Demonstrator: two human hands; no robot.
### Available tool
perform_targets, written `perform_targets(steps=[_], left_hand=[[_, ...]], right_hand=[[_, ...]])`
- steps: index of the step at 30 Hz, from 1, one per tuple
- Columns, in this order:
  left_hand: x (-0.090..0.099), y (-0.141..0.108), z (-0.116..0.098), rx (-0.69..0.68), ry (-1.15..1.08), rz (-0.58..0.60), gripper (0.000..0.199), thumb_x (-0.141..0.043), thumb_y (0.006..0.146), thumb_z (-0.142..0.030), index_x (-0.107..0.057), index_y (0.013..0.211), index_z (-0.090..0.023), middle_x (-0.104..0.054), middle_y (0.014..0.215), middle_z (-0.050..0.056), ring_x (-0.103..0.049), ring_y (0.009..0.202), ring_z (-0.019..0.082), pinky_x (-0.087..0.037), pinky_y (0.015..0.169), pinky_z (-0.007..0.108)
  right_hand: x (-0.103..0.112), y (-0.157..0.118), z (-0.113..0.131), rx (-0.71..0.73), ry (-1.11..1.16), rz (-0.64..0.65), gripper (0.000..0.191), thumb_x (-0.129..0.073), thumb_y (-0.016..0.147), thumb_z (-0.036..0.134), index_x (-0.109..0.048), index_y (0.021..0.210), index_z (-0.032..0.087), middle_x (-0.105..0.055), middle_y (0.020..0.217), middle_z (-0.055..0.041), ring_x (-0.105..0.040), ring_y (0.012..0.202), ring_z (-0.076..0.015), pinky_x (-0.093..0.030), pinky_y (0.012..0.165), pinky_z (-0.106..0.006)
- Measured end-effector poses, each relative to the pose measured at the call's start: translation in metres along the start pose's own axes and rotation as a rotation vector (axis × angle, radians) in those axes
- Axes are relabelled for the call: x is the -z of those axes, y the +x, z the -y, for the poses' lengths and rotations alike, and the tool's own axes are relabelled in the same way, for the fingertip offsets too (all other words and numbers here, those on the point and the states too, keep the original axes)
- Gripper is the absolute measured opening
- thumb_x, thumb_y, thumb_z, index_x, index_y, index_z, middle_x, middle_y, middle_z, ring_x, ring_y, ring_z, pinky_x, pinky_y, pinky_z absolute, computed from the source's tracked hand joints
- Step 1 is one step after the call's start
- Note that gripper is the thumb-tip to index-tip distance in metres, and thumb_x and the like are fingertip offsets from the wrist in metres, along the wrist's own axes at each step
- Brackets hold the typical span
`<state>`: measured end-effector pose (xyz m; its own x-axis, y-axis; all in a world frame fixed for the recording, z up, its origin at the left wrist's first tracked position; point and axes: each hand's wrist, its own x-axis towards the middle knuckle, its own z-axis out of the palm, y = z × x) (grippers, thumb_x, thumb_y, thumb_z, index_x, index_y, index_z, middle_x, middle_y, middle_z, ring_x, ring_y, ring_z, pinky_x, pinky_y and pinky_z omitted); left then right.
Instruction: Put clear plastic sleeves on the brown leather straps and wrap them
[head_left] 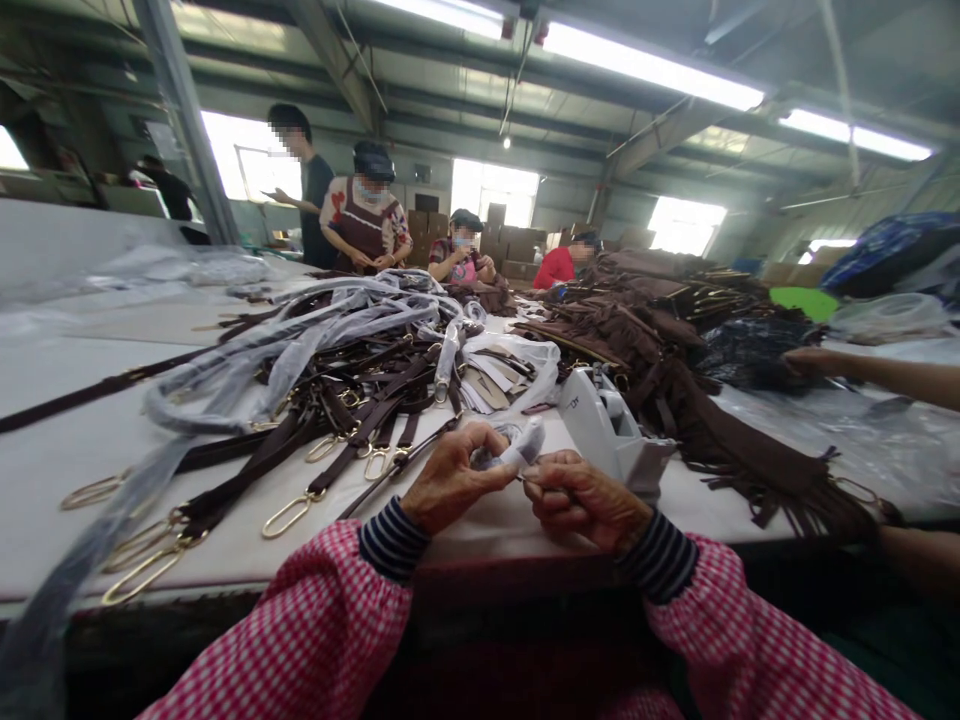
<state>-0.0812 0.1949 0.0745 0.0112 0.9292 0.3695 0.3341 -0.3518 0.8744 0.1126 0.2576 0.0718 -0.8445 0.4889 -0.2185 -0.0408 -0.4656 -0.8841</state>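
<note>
My left hand [457, 475] is closed on a bundle wrapped in clear plastic [529, 440], with a white band around it. It is held just above the table's front edge. Right beside it, my right hand [585, 497] pinches at the lower end of the bundle; what lies between those fingertips is too small to make out. Behind the hands stands a white dispenser-like device [589, 420]. To the left, dark brown straps [274, 455] with gold oval clips [289, 515] spread over the white table [247, 560].
Plastic-wrapped straps [225, 365] lie piled at the left. Paper tags [491, 380] sit behind my hands. Brown fringed bags [645, 320] are heaped at the right, where another person's arm [885, 370] touches black plastic [754, 350]. Several people are across the table.
</note>
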Motion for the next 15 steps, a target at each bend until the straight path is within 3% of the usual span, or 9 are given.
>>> perform_targets(steps=[5, 9, 15], left_hand=[[-0.002, -0.003, 0.000, -0.016, 0.022, 0.090, 0.020, -0.076, 0.077, -0.037, -0.067, 0.078, -0.019, -0.068, 0.090, 0.004, -0.059, 0.084, 0.020, -0.044, 0.077, 0.031], [-0.003, 0.001, 0.001, 0.017, 0.058, 0.066, 0.023, -0.076, 0.078, -0.040, -0.070, 0.077, -0.018, -0.067, 0.085, 0.003, -0.057, 0.079, 0.019, -0.042, 0.073, 0.031], [0.000, 0.005, 0.013, 0.114, -0.202, 0.034, 0.027, -0.078, 0.078, -0.041, -0.068, 0.078, -0.015, -0.061, 0.072, -0.001, -0.048, 0.065, 0.012, -0.035, 0.062, 0.027]], right_hand=[[0.009, -0.009, 0.002, -0.098, -0.145, 0.023, 0.033, -0.081, 0.074, 0.032, -0.057, 0.062, 0.013, -0.035, 0.047, 0.0106, -0.017, 0.038, 0.0007, -0.010, 0.035, -0.013], [0.015, -0.019, 0.008, -0.066, -0.371, -0.049, 0.032, -0.075, 0.075, 0.034, -0.058, 0.057, 0.014, -0.043, 0.045, 0.0065, -0.026, 0.037, -0.0026, -0.013, 0.034, -0.016], [-0.008, -0.064, 0.004, -0.073, -0.626, 0.028, 0.032, -0.067, 0.088, 0.042, -0.069, 0.071, 0.014, -0.047, 0.050, 0.0053, -0.032, 0.040, -0.0050, -0.021, 0.039, -0.019]])
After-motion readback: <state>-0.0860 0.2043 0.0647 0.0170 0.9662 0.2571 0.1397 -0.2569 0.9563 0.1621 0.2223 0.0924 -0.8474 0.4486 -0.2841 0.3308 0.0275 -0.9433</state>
